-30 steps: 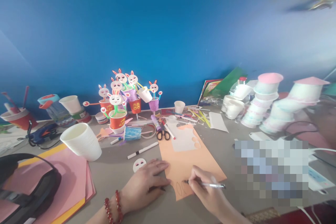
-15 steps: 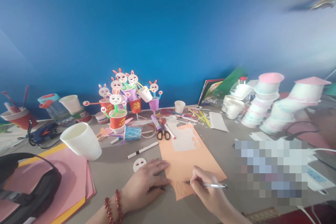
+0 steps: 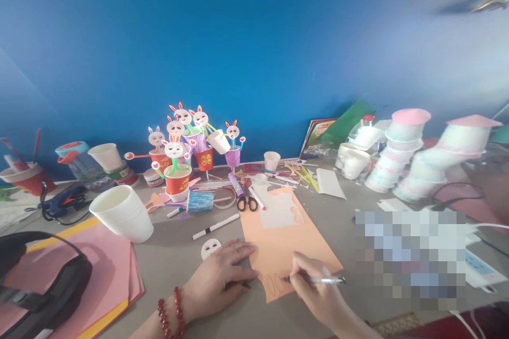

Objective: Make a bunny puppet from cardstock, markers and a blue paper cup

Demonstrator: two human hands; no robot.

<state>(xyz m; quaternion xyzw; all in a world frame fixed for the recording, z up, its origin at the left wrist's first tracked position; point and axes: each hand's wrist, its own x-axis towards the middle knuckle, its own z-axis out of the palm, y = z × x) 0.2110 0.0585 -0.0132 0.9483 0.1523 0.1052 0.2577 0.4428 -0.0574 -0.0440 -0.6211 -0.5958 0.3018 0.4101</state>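
Observation:
My right hand grips a pen, its tip on the near end of an orange sheet of paper. Beside the tip, narrow oval outlines are drawn on the sheet. My left hand lies spread on the table, its fingertips at the sheet's left edge. Just beyond its knuckles is a white paper disc with a drawn face, partly covered by the fingers. A white marker lies farther out. Black-handled scissors and a white cut-out sheet rest at the orange sheet's far end.
Rabbit figures on paper cups stand at the back. At left are a stack of white cups, pink paper sheets and black headphones. Decorated cup towers and a power strip are at right.
The pen and my right hand have shifted slightly right, and the second oval's outline shows more. My left hand stays in place on the table.

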